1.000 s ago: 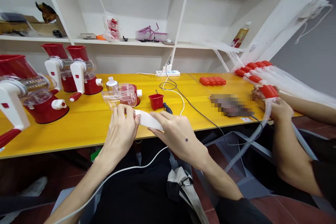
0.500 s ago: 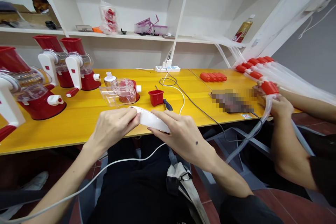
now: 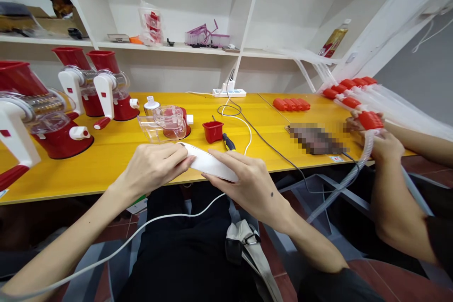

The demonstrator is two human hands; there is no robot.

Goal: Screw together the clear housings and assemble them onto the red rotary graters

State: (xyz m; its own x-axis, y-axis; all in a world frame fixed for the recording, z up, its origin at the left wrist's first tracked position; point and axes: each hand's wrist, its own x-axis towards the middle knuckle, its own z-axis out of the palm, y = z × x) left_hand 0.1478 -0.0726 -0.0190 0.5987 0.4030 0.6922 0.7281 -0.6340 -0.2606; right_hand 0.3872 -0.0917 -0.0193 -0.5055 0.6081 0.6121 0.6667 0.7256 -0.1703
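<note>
A long, smooth white plastic piece [image 3: 212, 164], much like the crank arms on the graters, is held between my two hands above the table's front edge. My left hand [image 3: 157, 165] pinches its left end with thumb and curled fingers. Around its right end my right hand [image 3: 247, 177] is closed, fingers on top and thumb below. Just beyond lie a small red hopper [image 3: 213, 132], a screwdriver [image 3: 229, 142] with a dark handle, and a clear plastic grater housing [image 3: 166, 122] beside a red base.
Several red-and-white rotary graters [image 3: 116, 89] stand at the left. A white cable [image 3: 170, 217] runs across my lap. At the right, a co-worker's hands [image 3: 384, 144] hold a red ribbed part [image 3: 370, 120] with a clear hose [image 3: 354, 165]. A power strip [image 3: 230, 93] lies at the back.
The view has shifted slightly left, so everything sits a little further right. Both hands keep their hold on the white piece, its right end slightly lower.
</note>
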